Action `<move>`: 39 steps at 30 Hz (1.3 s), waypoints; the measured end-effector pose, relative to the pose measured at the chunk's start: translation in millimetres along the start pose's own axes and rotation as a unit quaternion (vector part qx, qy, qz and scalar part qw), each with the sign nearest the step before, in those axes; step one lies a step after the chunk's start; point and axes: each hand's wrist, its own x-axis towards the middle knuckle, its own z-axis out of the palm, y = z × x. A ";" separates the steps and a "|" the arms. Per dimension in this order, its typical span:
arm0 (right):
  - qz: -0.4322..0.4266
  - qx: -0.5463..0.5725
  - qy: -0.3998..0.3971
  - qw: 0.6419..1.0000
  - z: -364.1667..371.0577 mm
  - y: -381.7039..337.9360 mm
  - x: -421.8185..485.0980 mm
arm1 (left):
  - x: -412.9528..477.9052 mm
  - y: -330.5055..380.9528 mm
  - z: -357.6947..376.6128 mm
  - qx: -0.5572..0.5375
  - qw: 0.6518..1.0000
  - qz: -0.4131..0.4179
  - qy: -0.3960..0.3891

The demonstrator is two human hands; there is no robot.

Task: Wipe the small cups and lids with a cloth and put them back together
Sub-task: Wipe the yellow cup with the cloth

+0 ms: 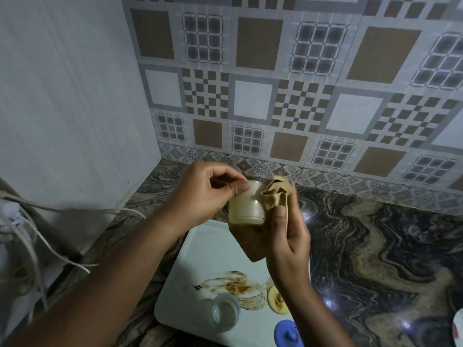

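Note:
My left hand (208, 191) grips a small cream cup (246, 206) by its rim, thumb on the outside, and holds it above the white tray (200, 249). My right hand (290, 236) holds a tan cloth (273, 196) that is bunched against the cup's right side and hangs below it. On the tray stands a small clear cup (225, 313) next to a brown smear (238, 289). A cream lid (276, 300) with brown residue lies partly behind my right wrist. A blue lid (286, 334) sits at the tray's near edge.
The tray lies on a dark marbled counter (375, 246) in a corner, with a patterned tile wall (300, 96) behind and a plain white wall on the left. White cables (37, 234) hang at the left. A white object (458, 326) shows at the right edge.

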 end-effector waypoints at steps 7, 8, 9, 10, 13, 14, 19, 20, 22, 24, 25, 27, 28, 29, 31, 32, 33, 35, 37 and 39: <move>0.012 0.049 -0.013 0.999 2.2 -5.2 5.0 | -0.4 -9.4 -0.6 -0.061 0.998 -0.031 0.016; 0.019 0.058 -0.015 0.998 2.3 -4.2 4.6 | -0.7 -9.1 -0.1 -0.061 0.998 -0.029 0.020; 0.023 0.063 -0.013 0.998 2.2 -3.4 4.1 | -0.6 -9.0 -0.1 -0.062 0.997 -0.027 0.024; 0.024 0.062 -0.014 0.998 2.6 -3.5 3.5 | -0.3 -9.3 -0.4 -0.064 0.997 -0.028 0.025; 0.010 0.043 -0.006 0.999 3.4 -4.6 3.5 | 0.1 -12.4 -3.1 -0.061 0.997 -0.045 -0.018; 0.004 0.043 -0.004 0.999 2.8 -5.7 4.2 | -0.1 -13.9 -3.4 -0.070 0.995 -0.054 -0.035; -0.035 0.007 -0.051 0.998 -1.0 -3.3 4.8 | -0.9 -9.5 0.0 -0.090 0.993 -0.071 0.007; -0.055 -0.031 -0.055 0.997 -1.5 0.8 3.3 | -1.0 -8.3 1.5 -0.059 0.997 -0.055 0.020; -0.093 -0.076 -0.051 0.991 -1.0 6.4 1.7 | -1.3 -4.6 4.0 -0.002 0.999 -0.021 0.047; -0.101 -0.054 -0.034 0.993 -1.5 6.9 1.6 | -1.8 -2.6 5.3 0.012 0.999 -0.002 0.040; -0.100 -0.043 -0.025 0.994 -2.2 5.8 2.1 | -1.5 -2.4 4.9 0.009 1.000 0.000 0.020; -0.109 -0.045 -0.017 0.993 -3.9 3.8 3.7 | 0.2 -3.6 0.9 -0.003 1.000 -0.017 -0.018; -0.126 -0.068 -0.018 0.989 -4.2 3.9 4.3 | 1.3 -4.7 -1.1 -0.005 0.999 -0.022 -0.023; -0.151 -0.107 -0.016 0.983 -3.8 3.9 4.6 | 2.2 -5.1 -2.2 0.002 1.000 -0.022 -0.019; -0.204 -0.185 -0.015 0.961 -2.3 4.6 3.7 | 2.1 -3.2 2.9 0.024 0.999 -0.017 -0.016; -0.220 -0.208 -0.012 0.953 -1.7 5.3 3.4 | 1.1 -1.6 7.8 0.031 0.999 -0.014 -0.017; -0.223 -0.213 -0.006 0.951 -1.2 6.7 2.9 | 0.0 0.6 12.2 0.035 0.999 -0.012 -0.014; -0.198 -0.174 0.016 0.964 -1.3 7.9 1.7 | -0.5 2.1 13.9 0.011 1.000 -0.015 0.003; -0.139 -0.094 0.033 0.985 -2.2 7.0 1.8 | 1.6 -1.7 6.5 -0.029 0.999 -0.027 0.003; -0.077 -0.022 0.035 0.996 -2.4 6.0 2.8 | 3.9 -8.3 -0.7 -0.053 0.997 -0.048 -0.022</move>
